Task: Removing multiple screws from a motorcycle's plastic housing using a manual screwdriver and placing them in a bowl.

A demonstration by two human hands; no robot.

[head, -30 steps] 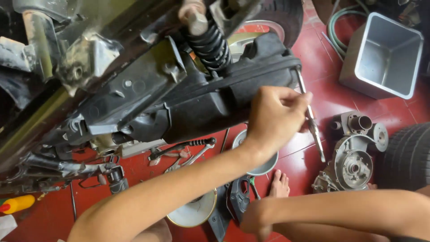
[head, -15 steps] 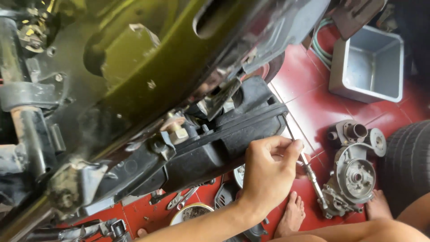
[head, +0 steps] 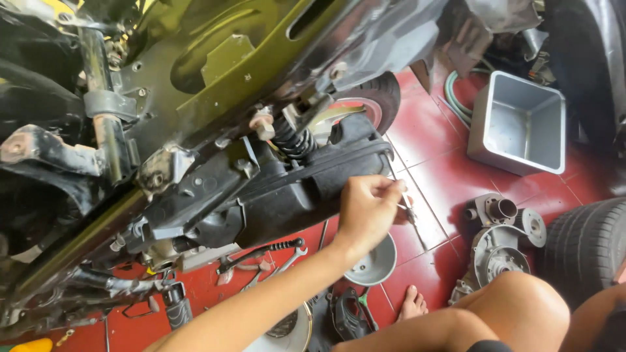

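Observation:
My left hand [head: 366, 210] reaches in from the lower left and is shut on a thin metal rod tool [head: 409, 212]. The tool stands against the rear end of the scooter's long black engine cover [head: 293, 195]. Its shaft runs up along the cover's edge. Above the cover sit a black coil shock spring [head: 291, 141] and the rear tyre [head: 377, 96]. My right hand is out of the picture. My bare knee [head: 515, 306] and foot [head: 412, 303] show at the bottom.
A square grey metal tub [head: 521, 124] stands on the red tiled floor [head: 437, 150] at the right. Grey engine parts [head: 499, 238] lie beside a loose tyre [head: 587, 251]. A metal bowl [head: 377, 264] and hand tools [head: 267, 255] lie under the cover.
The view has swung, so the scooter frame now fills the upper left. My left hand has stayed on the tool at the cover's rear end. The right arm has left the view.

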